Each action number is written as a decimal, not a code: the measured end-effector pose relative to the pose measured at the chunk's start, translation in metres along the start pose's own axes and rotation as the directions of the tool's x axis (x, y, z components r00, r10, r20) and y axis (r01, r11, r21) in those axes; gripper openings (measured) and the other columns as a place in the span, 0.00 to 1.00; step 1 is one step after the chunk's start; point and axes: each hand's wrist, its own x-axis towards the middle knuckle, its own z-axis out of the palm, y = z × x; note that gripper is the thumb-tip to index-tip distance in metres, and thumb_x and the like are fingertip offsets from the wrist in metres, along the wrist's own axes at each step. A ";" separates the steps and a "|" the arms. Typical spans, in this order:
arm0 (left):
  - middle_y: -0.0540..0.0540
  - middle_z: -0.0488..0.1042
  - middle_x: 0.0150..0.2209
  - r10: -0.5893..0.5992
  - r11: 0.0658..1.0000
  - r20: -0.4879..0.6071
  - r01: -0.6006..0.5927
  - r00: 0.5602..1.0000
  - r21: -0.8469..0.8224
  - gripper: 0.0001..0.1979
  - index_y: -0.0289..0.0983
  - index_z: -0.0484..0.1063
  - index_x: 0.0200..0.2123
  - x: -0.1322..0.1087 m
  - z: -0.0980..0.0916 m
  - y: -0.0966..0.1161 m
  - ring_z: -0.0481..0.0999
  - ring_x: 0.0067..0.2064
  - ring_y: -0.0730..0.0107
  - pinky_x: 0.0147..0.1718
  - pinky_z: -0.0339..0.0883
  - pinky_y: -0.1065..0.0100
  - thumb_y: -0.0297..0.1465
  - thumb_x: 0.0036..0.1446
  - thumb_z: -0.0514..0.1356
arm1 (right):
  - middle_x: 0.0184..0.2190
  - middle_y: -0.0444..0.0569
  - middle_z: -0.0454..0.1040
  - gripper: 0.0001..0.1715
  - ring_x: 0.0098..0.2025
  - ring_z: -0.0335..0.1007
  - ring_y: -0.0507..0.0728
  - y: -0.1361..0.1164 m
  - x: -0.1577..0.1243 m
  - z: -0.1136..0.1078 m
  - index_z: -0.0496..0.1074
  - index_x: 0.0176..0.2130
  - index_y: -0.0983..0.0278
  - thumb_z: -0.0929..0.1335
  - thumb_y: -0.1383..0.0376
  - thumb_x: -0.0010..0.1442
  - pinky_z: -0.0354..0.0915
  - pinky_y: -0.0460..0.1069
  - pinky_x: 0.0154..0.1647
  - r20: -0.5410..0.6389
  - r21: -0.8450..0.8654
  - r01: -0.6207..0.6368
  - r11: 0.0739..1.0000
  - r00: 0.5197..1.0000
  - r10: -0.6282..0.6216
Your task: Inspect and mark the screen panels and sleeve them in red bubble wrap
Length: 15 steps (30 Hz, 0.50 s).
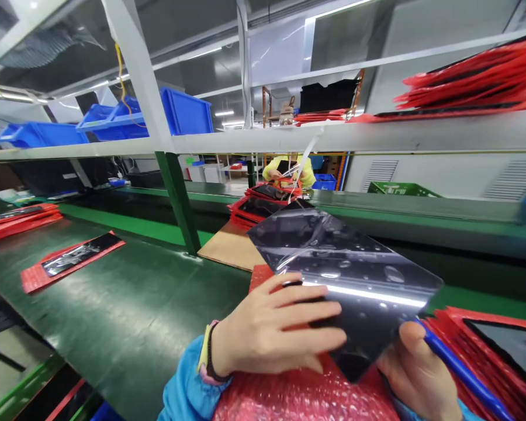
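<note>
A glossy black panel (pixel 346 266) with a clear film partly peeled from its far end is tilted up in front of me. My left hand (pixel 272 330) lies on its near left edge, fingers stretched flat across the surface. My right hand (pixel 418 371) grips the panel's near right corner with the thumb on top, and a blue pen (pixel 460 371) is tucked in the same hand. Beneath both hands lies a red bubble-wrap bag (pixel 302 394).
A green conveyor belt (pixel 127 304) carries a red bag with a black panel (pixel 72 260). More red bags are stacked at the right (pixel 499 345), far left (pixel 20 219) and on the shelf (pixel 477 79). A brown board (pixel 228 245), blue bins (pixel 158 114) and a person in yellow (pixel 289 169) lie beyond.
</note>
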 end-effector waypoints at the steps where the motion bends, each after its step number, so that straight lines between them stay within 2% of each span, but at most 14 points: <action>1: 0.46 0.74 0.52 0.034 0.999 0.006 -0.034 0.999 -0.026 0.18 0.50 0.74 0.49 0.001 0.001 0.003 0.69 0.58 0.55 0.60 0.55 0.53 0.29 0.54 0.63 | 0.37 0.52 0.81 0.36 0.44 0.76 0.69 0.001 -0.002 -0.001 0.71 0.51 0.57 0.74 0.48 0.45 0.71 0.62 0.44 0.007 0.065 -0.067 0.996 0.998 0.066; 3: 0.47 0.77 0.48 0.116 0.992 -0.014 -0.117 0.993 -0.045 0.15 0.49 0.78 0.43 0.002 0.003 0.007 0.73 0.54 0.57 0.58 0.59 0.56 0.25 0.55 0.62 | 0.37 0.52 0.81 0.38 0.47 0.74 0.70 0.004 -0.006 -0.005 0.72 0.50 0.56 0.76 0.49 0.41 0.71 0.61 0.45 0.047 0.118 -0.145 0.982 0.989 0.140; 5: 0.48 0.79 0.44 0.174 0.983 -0.063 -0.177 0.983 -0.047 0.14 0.48 0.78 0.41 0.001 0.007 0.008 0.76 0.51 0.59 0.56 0.64 0.57 0.23 0.57 0.59 | 0.36 0.52 0.81 0.34 0.48 0.74 0.69 0.005 -0.008 -0.009 0.73 0.48 0.55 0.75 0.48 0.42 0.71 0.59 0.44 0.090 0.090 -0.185 0.979 0.980 0.177; 6: 0.48 0.80 0.43 0.163 0.984 -0.090 -0.168 0.983 -0.053 0.15 0.47 0.78 0.41 0.000 0.009 0.008 0.77 0.50 0.59 0.54 0.65 0.58 0.23 0.58 0.57 | 0.36 0.52 0.81 0.32 0.48 0.74 0.69 0.006 -0.009 -0.010 0.74 0.48 0.54 0.75 0.48 0.43 0.72 0.59 0.43 0.096 0.057 -0.193 0.980 0.978 0.187; 8: 0.48 0.81 0.40 0.047 0.994 -0.193 -0.065 0.980 -0.088 0.15 0.45 0.78 0.41 -0.003 0.014 0.007 0.80 0.45 0.59 0.50 0.69 0.57 0.23 0.58 0.56 | 0.35 0.52 0.81 0.31 0.47 0.75 0.69 0.005 -0.009 -0.013 0.74 0.47 0.52 0.74 0.47 0.44 0.73 0.58 0.41 0.072 -0.013 -0.178 0.984 0.981 0.178; 9: 0.47 0.82 0.38 -0.063 0.993 -0.281 0.031 0.958 -0.117 0.14 0.44 0.79 0.40 -0.004 0.017 0.006 0.81 0.42 0.59 0.46 0.72 0.58 0.23 0.58 0.56 | 0.36 0.52 0.81 0.32 0.47 0.75 0.69 0.004 -0.009 -0.013 0.74 0.48 0.51 0.74 0.46 0.43 0.73 0.58 0.41 0.053 -0.035 -0.160 0.986 0.985 0.162; 10: 0.46 0.82 0.35 -0.195 0.977 -0.382 0.144 0.903 -0.158 0.13 0.42 0.79 0.39 -0.005 0.020 0.006 0.81 0.38 0.60 0.41 0.74 0.61 0.23 0.57 0.57 | 0.36 0.51 0.81 0.34 0.47 0.75 0.69 0.002 -0.009 -0.013 0.73 0.49 0.51 0.74 0.45 0.42 0.73 0.58 0.41 0.038 -0.043 -0.143 0.989 0.989 0.144; 12: 0.48 0.80 0.28 -0.458 0.888 -0.525 0.348 0.717 -0.300 0.07 0.41 0.77 0.35 -0.005 0.024 0.003 0.79 0.27 0.68 0.29 0.72 0.69 0.26 0.57 0.59 | 0.38 0.51 0.81 0.38 0.48 0.74 0.70 -0.002 -0.009 -0.013 0.72 0.50 0.50 0.74 0.43 0.40 0.73 0.60 0.42 0.038 -0.031 -0.116 0.993 0.992 0.117; 13: 0.50 0.77 0.24 -0.569 0.822 -0.531 0.412 0.628 -0.393 0.05 0.40 0.74 0.33 -0.004 0.025 0.001 0.75 0.22 0.72 0.23 0.69 0.73 0.28 0.58 0.59 | 0.39 0.50 0.81 0.39 0.49 0.73 0.70 -0.005 -0.009 -0.013 0.72 0.50 0.51 0.74 0.42 0.40 0.72 0.61 0.44 0.050 -0.027 -0.109 0.994 0.993 0.110; 14: 0.52 0.75 0.21 -0.662 0.747 -0.490 0.447 0.566 -0.492 0.04 0.40 0.72 0.33 -0.003 0.025 -0.002 0.72 0.19 0.75 0.19 0.65 0.75 0.31 0.60 0.58 | 0.40 0.50 0.81 0.38 0.49 0.73 0.70 -0.007 -0.010 -0.014 0.73 0.49 0.51 0.74 0.41 0.40 0.71 0.62 0.45 0.062 -0.030 -0.106 0.994 0.992 0.107; 15: 0.53 0.72 0.19 -0.731 0.670 -0.427 0.444 0.532 -0.595 0.05 0.40 0.69 0.34 -0.001 0.025 -0.005 0.69 0.17 0.77 0.17 0.63 0.76 0.34 0.61 0.57 | 0.41 0.50 0.80 0.37 0.50 0.72 0.71 -0.008 -0.010 -0.015 0.74 0.47 0.50 0.73 0.40 0.40 0.71 0.63 0.46 0.068 -0.037 -0.099 0.994 0.993 0.101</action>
